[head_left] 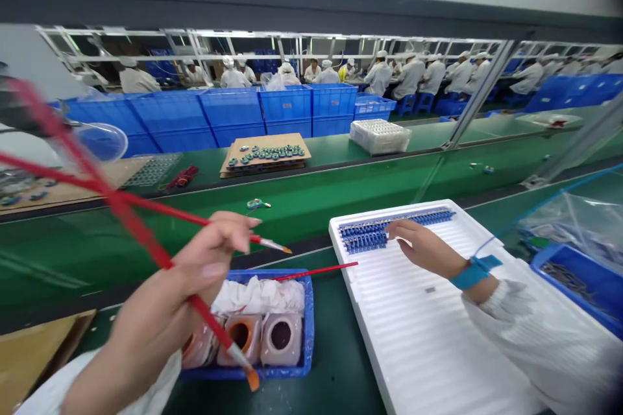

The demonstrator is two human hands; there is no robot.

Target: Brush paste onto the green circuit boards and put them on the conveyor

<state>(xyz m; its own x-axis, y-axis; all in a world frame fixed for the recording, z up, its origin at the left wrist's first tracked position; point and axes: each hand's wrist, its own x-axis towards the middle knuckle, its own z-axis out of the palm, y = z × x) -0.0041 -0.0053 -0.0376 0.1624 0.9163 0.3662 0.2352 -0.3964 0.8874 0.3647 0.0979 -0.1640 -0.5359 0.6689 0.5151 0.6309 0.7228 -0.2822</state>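
Glossy brush handles (146, 238), shiny metal ferrules (240, 356), matt ribbed foam tray (409, 331)

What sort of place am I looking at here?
Probably an electronics assembly floor: a long green belt crosses in front of the bench, small green parts lie in rows on cardboard, and many people in white coats and caps sit beyond.

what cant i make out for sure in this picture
All in the head view:
Right hand: whether its fingertips grip one of the blue parts; its own fingers hide this.
Leftmost jar: partly hidden behind the left hand.
Flatter red brush: handle end cut off by the left edge.
White tray: near end cut off by the bottom edge.
Workers: too small to tell what they handle.
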